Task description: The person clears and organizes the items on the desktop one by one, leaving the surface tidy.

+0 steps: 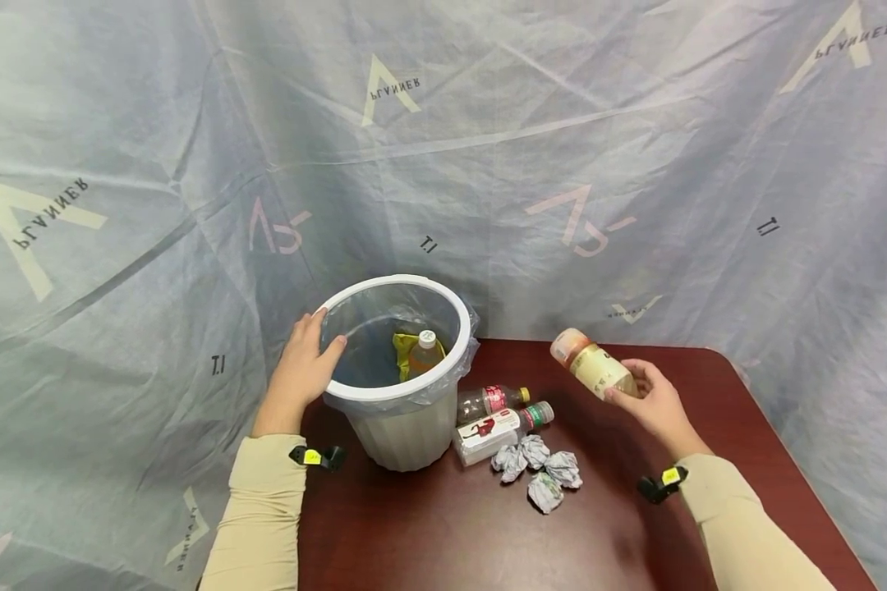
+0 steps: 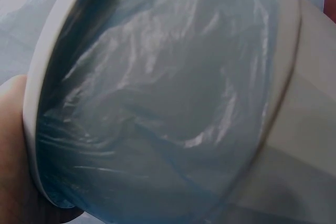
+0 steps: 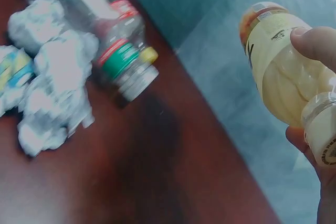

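Two hands busy: our left hand grips the lined bin's rim at the tabletop's left edge; our right hand grasps a yellowish bottle above the tabletop.

The white bin rim with its clear plastic liner fills the view, fingers touching the rim's outer edge

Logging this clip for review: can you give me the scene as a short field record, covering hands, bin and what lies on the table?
left hand: grips the rim of the white bin
right hand: holds a pale yellow bottle above the table
bin contents: a bottle and something yellow, inside a clear liner
table: dark red; two bottles lying beside the bin, crumpled paper balls in front of them
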{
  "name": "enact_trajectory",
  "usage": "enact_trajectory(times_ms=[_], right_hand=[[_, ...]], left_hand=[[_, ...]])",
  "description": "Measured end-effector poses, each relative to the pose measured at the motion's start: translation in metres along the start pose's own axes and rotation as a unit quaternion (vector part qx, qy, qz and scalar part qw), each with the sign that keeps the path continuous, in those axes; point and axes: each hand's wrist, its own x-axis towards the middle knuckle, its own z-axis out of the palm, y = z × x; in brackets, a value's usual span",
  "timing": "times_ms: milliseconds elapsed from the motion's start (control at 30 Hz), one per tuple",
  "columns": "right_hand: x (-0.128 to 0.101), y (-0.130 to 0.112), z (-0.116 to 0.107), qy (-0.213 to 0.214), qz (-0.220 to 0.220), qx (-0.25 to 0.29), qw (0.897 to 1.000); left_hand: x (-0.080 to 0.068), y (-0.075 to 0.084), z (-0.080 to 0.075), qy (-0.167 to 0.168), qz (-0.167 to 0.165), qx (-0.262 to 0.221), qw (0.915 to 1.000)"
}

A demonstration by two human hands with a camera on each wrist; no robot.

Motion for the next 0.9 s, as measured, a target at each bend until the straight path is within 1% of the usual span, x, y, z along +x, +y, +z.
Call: enact_trajectory(times_ms=[233, 500, 733, 900], right_hand=[[0.031, -0.032, -0.007, -0.015, -0.024, -0.015, 0.999], [0.061, -0.073, -0.009, -0.027, -0.051, -0.015, 0.998], [0.084, -0.114, -0.006, -0.045, -0.086, -0.023, 0.995], [0.096, -0.145, 0.002, -0.061, -0.1, -0.018, 0.993]], left_hand=[[-0.001, 0.002, 0.0, -0.003, -0.003, 0.001, 1.0], [-0.001, 0.003, -0.001, 0.001, -0.006, -0.003, 1.0], [-0.001, 0.004, 0.0, 0.0, -0.009, -0.002, 1.0], [-0.001, 0.003, -0.001, 0.004, -0.01, -0.005, 0.9999]])
